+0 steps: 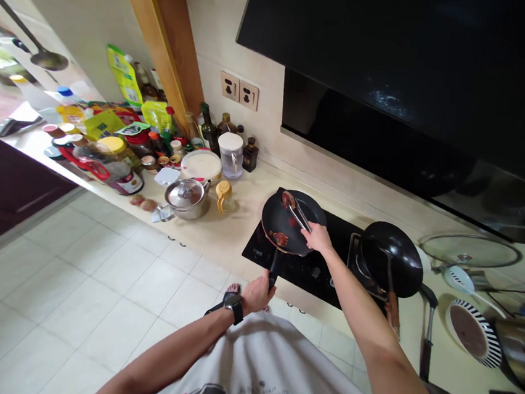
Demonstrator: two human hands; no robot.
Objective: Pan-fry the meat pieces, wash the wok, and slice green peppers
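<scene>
My left hand (257,294) is wrapped round the black handle of a frying pan (305,208), which sits on the left side of a black cooktop (257,253). A pair of metal tongs (300,214) is in my right hand (318,237), its tips reaching over the pan. Between those tips is a browned piece of meat (289,199), at the pan's far left side. Another reddish-brown piece of meat (280,239) lies in the pan near the handle. My right fingers are closed on the tongs and partly hidden by the hand.
To the right stands a black wok (391,259) with a spatula (392,302) in it. A glass lid (471,250) and a striped bowl (475,332) are farther right. On the left are a lidded steel pot (185,199), a yellow-topped jar (224,198) and several bottles. A range hood (388,141) overhangs the back.
</scene>
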